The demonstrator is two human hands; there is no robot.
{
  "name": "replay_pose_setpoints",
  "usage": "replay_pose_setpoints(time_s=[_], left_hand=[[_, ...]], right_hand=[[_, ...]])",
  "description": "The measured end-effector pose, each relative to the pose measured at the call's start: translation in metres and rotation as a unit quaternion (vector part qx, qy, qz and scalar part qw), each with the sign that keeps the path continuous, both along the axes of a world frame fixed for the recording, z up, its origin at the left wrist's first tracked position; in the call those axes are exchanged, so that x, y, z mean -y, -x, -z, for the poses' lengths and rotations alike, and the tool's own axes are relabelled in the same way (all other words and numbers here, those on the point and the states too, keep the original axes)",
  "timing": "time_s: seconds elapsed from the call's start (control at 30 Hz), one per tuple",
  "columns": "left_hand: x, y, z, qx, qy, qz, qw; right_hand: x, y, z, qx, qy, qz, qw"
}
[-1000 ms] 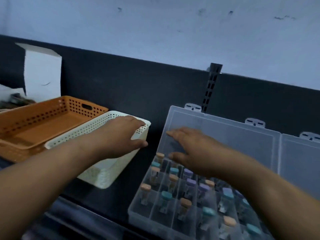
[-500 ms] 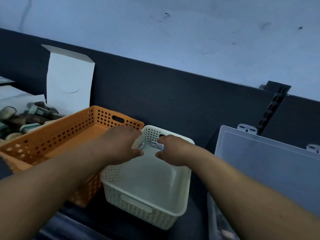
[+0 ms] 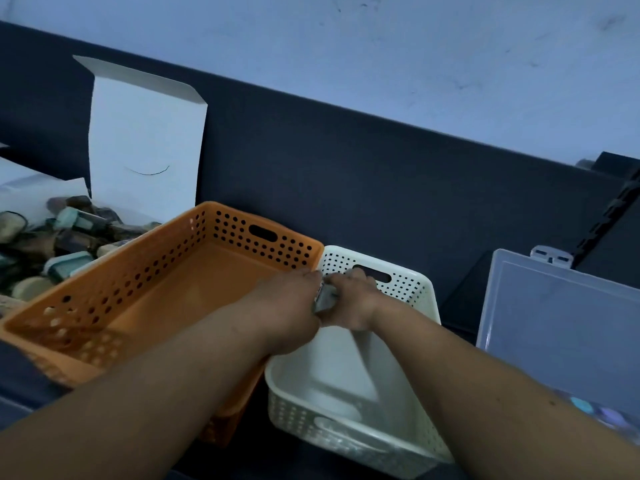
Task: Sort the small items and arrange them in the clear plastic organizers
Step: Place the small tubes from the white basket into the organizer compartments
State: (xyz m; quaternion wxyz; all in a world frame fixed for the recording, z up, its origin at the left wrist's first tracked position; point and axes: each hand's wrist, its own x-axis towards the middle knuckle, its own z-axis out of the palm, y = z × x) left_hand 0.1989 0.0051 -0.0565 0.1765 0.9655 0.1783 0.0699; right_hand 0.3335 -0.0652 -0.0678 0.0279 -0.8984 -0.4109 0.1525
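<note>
Two hands share a small grey item [image 3: 324, 299] above the white basket [image 3: 346, 441].
The left hand [image 3: 287, 306] and right hand [image 3: 351, 303] meet over the basket's far end, fingers curled onto the item between them. An orange basket [image 3: 138, 278] sits just left of it. The clear plastic organizer [image 3: 561, 317] stands open at the right. Loose small items [image 3: 59, 237] are heaped at the far left.

Orange basket [image 3: 138, 271] at nine was hole-dotted; white basket [image 3: 311, 417] at six, finely perforated; organizer [image 3: 554, 323] at three, clear.
</note>
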Motion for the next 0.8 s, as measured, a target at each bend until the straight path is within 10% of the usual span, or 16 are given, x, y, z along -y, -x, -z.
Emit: replay_pose_setpoints(time_s=[0.8], left_hand=[[0.008,0.008,-0.011,-0.060,-0.003,-0.029,0.998]], right_hand=[[0.027,-0.003,-0.011,-0.148,-0.128,0.015,0.980]])
